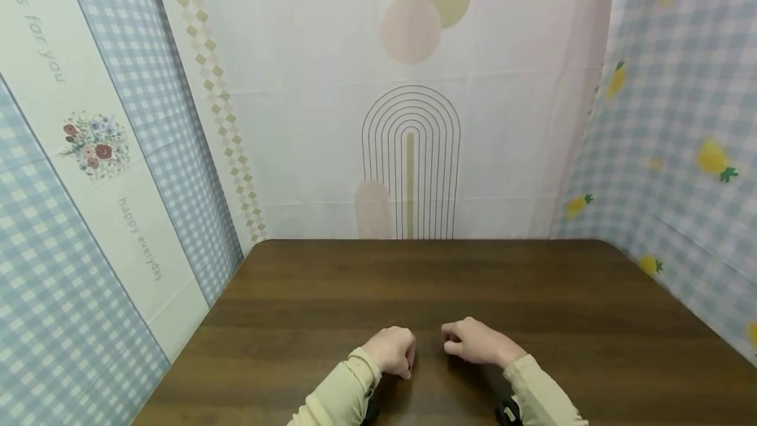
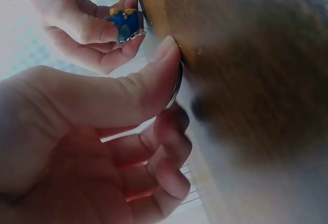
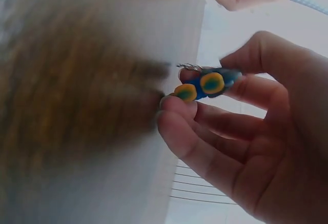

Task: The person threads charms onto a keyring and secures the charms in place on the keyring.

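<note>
My right hand (image 1: pixel 476 342) pinches a small blue figurine keychain (image 3: pixel 212 83) between thumb and fingers. In the right wrist view it shows two orange-and-green round parts, with a short silver chain (image 3: pixel 189 67) at its side. My left hand (image 1: pixel 391 350) grips a thin, curved, shiny metal piece (image 2: pixel 177 88) between thumb and forefinger; most of it is hidden, so I cannot tell its kind. Both hands are low over the wooden table, side by side with a small gap. From the head view, the held things are hidden behind the fingers.
The dark brown table (image 1: pixel 378 288) reaches back to a white patterned curtain (image 1: pixel 307 150). Blue-checked cloth (image 1: pixel 160 104) hangs at the left, and checked cloth with yellow fruit prints (image 1: pixel 680 117) at the right. Dark wrist devices (image 1: pixel 507 411) sit below the sleeves.
</note>
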`<state>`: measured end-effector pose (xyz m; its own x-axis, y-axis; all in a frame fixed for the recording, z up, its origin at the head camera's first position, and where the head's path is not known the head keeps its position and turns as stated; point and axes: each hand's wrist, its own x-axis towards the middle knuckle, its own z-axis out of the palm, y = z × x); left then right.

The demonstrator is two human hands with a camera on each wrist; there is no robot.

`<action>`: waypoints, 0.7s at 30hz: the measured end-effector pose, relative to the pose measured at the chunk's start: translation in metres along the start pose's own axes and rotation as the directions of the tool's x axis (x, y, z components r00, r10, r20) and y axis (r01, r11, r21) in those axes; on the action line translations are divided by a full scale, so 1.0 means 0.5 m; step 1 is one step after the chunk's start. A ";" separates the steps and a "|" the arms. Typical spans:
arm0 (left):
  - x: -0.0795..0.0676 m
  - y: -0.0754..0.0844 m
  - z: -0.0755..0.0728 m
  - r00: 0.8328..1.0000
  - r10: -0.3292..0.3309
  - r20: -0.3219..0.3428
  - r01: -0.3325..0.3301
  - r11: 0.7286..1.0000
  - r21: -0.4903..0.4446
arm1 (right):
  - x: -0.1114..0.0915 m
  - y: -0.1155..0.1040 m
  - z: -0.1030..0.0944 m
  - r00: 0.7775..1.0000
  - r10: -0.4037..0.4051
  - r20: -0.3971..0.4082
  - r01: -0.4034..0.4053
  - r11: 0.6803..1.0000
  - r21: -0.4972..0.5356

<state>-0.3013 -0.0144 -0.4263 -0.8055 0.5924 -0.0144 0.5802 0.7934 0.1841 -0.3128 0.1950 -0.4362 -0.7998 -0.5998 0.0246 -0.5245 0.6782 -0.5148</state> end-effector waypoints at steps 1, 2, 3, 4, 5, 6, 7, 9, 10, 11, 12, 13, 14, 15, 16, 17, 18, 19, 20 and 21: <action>0.002 0.000 -0.002 1.000 0.000 0.004 0.000 1.000 -0.001 | 0.002 0.001 -0.002 1.000 0.010 0.000 -0.010 1.000 0.016; 0.005 -0.001 -0.004 1.000 -0.001 0.010 0.001 1.000 -0.007 | 0.003 0.001 -0.005 1.000 0.018 0.004 -0.018 0.999 0.031; 0.007 -0.002 -0.007 1.000 -0.004 0.016 0.004 1.000 -0.017 | 0.004 0.002 -0.008 1.000 0.026 0.007 -0.026 0.999 0.044; 0.010 -0.004 -0.009 1.000 -0.005 0.016 0.006 1.000 -0.024 | 0.006 0.003 -0.011 1.000 0.021 0.004 -0.022 0.999 0.045; 0.012 -0.006 -0.011 1.000 -0.006 0.018 0.007 0.999 -0.042 | 0.008 0.005 -0.013 1.000 0.024 0.001 -0.024 0.999 0.047; 0.016 -0.008 -0.013 1.000 -0.008 0.018 0.009 0.998 -0.057 | 0.009 0.006 -0.015 1.000 0.021 -0.003 -0.020 0.999 0.045; 0.019 -0.010 -0.015 1.000 -0.009 0.016 0.010 0.997 -0.079 | 0.011 0.008 -0.017 1.000 0.018 -0.008 -0.018 0.999 0.041; 0.024 -0.013 -0.017 1.000 -0.022 0.021 0.025 0.988 -0.154 | 0.012 0.012 -0.022 1.000 0.003 -0.022 -0.003 1.000 0.029; 0.026 -0.014 -0.019 0.999 -0.030 0.026 0.035 0.978 -0.206 | 0.013 0.013 -0.024 1.000 -0.002 -0.028 0.003 1.000 0.026; 0.028 -0.015 -0.021 0.999 -0.037 0.035 0.045 0.964 -0.262 | 0.013 0.014 -0.026 0.999 -0.004 -0.034 0.005 1.000 0.023; 0.030 -0.015 -0.025 0.998 -0.045 0.037 0.054 0.948 -0.312 | 0.013 0.015 -0.028 0.999 -0.012 -0.042 0.012 1.000 0.019; 0.032 -0.015 -0.029 0.998 -0.047 0.036 0.057 0.931 -0.361 | 0.013 0.015 -0.032 0.999 -0.014 -0.048 0.015 1.000 0.021; 0.035 -0.016 -0.034 0.998 -0.052 0.036 0.062 0.912 -0.406 | 0.012 0.015 -0.036 0.998 -0.020 -0.058 0.021 1.000 0.020; 0.038 -0.016 -0.040 0.998 -0.051 0.030 0.059 0.896 -0.441 | 0.013 0.014 -0.040 0.997 -0.025 -0.072 0.027 1.000 0.014; 0.041 -0.016 -0.048 0.999 -0.047 0.021 0.052 0.885 -0.464 | 0.013 0.012 -0.046 0.995 -0.030 -0.090 0.031 1.000 0.007; 0.044 -0.016 -0.057 0.999 -0.040 0.010 0.040 0.879 -0.475 | 0.015 0.009 -0.052 0.993 -0.040 -0.112 0.039 0.999 -0.009; 0.047 -0.016 -0.066 0.999 -0.035 -0.003 0.029 0.878 -0.479 | 0.017 0.005 -0.059 0.990 -0.047 -0.135 0.044 0.999 -0.025; 0.051 -0.017 -0.074 1.000 -0.028 -0.014 0.018 0.881 -0.473 | 0.020 0.001 -0.066 0.986 -0.053 -0.159 0.047 0.998 -0.040; 0.054 -0.016 -0.083 0.999 -0.025 -0.026 0.010 0.884 -0.468 | 0.023 -0.005 -0.074 0.980 -0.069 -0.188 0.059 0.996 -0.061; 0.057 -0.016 -0.091 0.999 -0.019 -0.040 -0.001 0.889 -0.459 | 0.026 -0.011 -0.081 0.973 -0.075 -0.216 0.061 0.995 -0.074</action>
<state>-0.3344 -0.0101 -0.3835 -0.8208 0.5708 0.0210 0.4611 0.6404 0.6143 -0.3323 0.2004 -0.3984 -0.8021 -0.5432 0.2481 -0.5922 0.6700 -0.4476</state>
